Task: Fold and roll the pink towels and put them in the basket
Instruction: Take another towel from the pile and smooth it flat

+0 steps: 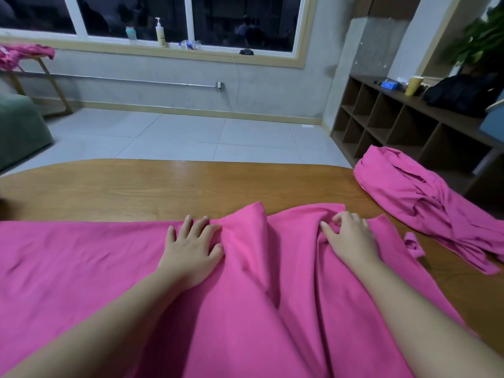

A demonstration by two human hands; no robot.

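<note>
A large pink towel lies spread over the near part of the wooden table, with raised folds in its middle. My left hand rests flat on it with fingers spread, just left of a tall fold. My right hand lies on the towel's far right part, its fingers curled into the bunched cloth near the far edge. A second pink towel sits crumpled in a heap at the table's right end. No basket is in view.
Beyond the table is a tiled floor. A wooden cubby shelf stands at the right with a black bag on top. A green seat is at the left, and more pink cloth lies on a small stand behind it.
</note>
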